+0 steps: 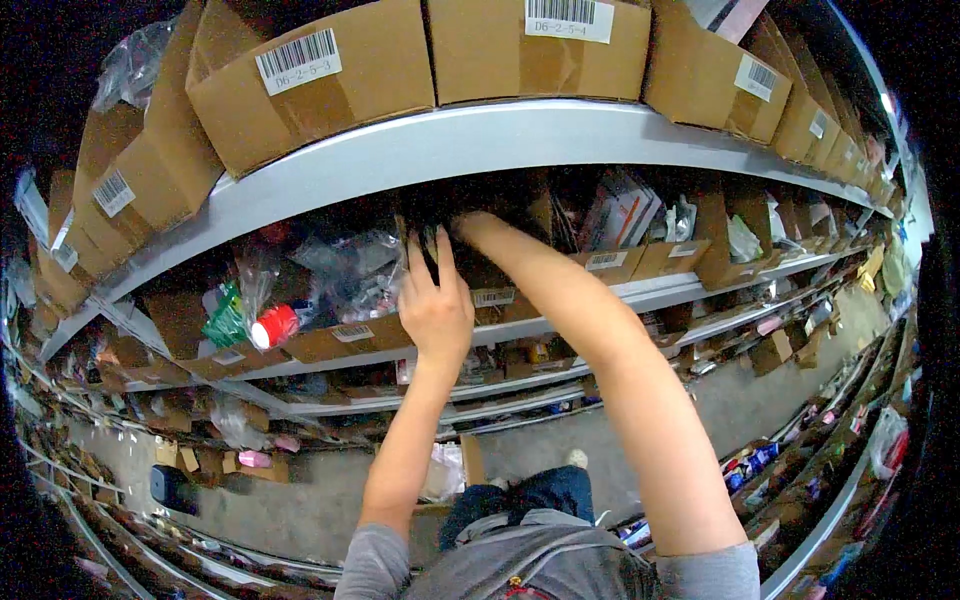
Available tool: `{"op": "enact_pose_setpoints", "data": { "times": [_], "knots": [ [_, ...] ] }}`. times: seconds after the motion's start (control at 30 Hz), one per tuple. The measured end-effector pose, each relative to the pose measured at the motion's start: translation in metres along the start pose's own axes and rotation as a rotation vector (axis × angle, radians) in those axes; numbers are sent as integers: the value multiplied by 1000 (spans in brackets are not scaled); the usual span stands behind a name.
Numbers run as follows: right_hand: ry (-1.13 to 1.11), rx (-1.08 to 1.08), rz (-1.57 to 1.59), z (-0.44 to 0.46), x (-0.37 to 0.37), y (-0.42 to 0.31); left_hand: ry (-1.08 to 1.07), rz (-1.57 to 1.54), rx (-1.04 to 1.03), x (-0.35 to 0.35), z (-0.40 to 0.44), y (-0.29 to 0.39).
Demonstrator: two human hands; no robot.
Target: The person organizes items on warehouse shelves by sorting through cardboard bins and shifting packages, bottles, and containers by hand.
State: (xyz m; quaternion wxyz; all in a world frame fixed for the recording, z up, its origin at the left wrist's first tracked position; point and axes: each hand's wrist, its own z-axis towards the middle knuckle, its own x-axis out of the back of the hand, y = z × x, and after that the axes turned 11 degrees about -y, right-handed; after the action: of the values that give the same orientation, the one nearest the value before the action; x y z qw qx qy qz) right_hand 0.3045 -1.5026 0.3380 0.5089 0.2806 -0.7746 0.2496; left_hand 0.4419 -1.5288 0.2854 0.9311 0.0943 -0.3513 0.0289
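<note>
My left hand (437, 300) is raised to the front of a cardboard bin on the middle shelf. Its fingers stretch upward, slightly apart, beside the upright cardboard edge (403, 240) between two bins. To its left lie clear plastic bags (365, 265) of small items. My right hand (482, 232) reaches deep into the dark bin whose label (493, 298) shows at its front. Shadow hides the right fingertips, so whatever they touch cannot be made out.
A white shelf beam (500, 145) carrying labelled cardboard boxes (310, 75) runs just above my hands. A red-and-white cylindrical item (275, 326) and a green package (226, 315) sit at left. Near my feet stands an open carton (470, 462); more shelving (830, 510) is behind me.
</note>
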Motion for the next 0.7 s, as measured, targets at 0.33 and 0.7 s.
{"op": "enact_pose_setpoints", "data": {
  "times": [0.33,0.7],
  "knots": [
    [-337,78,208,9,1,19,-18,13,-19,-2,-2,-4],
    [-88,117,503,2,1,33,51,70,-89,-2,1,-7]
  ]
}}
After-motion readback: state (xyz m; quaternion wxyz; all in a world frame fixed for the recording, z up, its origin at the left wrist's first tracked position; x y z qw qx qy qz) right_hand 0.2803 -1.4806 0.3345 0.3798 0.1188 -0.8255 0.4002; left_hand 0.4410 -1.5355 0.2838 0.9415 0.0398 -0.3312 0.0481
